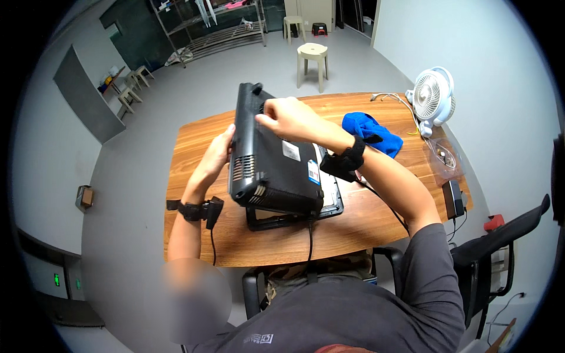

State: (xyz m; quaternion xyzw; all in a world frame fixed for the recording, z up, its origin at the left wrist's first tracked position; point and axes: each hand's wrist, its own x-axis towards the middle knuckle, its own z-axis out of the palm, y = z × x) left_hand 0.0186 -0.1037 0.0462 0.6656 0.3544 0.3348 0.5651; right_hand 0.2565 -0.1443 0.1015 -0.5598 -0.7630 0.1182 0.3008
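A black laptop (pixel 272 167) is held tilted up over the table, its underside with vent slots and stickers facing me. My left hand (pixel 218 154) grips its left edge, the thumb lying along the side. Above the underside, my right hand (pixel 288 119) is curled closed near the far part of the casing; whatever its fingers hold, if anything, is hidden. Beneath the raised body lies a black frame (pixel 268 223) on the tabletop, with a pale panel partly showing at its right. Black straps with small boxes and cables are on both my wrists.
On the wooden table (pixel 200 144) lie a blue cloth (pixel 372 132), a clear plastic box (pixel 444 162) and a black power adapter (pixel 453 199). A white fan (pixel 432 97) stands at the far right corner. Beyond is a stool (pixel 312 54); a black chair (pixel 488 253) stands right.
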